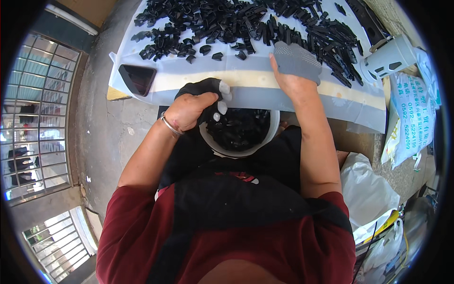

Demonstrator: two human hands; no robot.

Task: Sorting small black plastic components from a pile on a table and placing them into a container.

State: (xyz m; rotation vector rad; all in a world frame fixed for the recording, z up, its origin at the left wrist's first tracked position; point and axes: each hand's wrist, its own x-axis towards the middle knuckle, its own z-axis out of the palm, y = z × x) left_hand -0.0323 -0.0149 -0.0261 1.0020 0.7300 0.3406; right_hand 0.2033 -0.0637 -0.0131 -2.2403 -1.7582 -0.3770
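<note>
My left hand (pixel 197 105), in a black glove with whitish fingertips, is above the near edge of the table, over the rim of a white bucket (pixel 273 137). Its fingers curl in toward the thumb, and whatever they hold is hidden. Black plastic pieces (pixel 239 130) fill much of the bucket, which sits between my legs. My right hand (pixel 297 66), in a grey dotted glove, reaches to the near side of a pile of long black plastic strips (pixel 333 40). The thumb lies straight along the side; the other fingers are bent out of sight.
Short curved black plastic pieces (pixel 189 28) are heaped on the pale sheet covering the table (pixel 227 80). A phone (pixel 137 79) lies at the left edge. On the right stand a grey-white plastic container (pixel 388 59), a printed sack (pixel 409 118) and a white bag (pixel 366 191).
</note>
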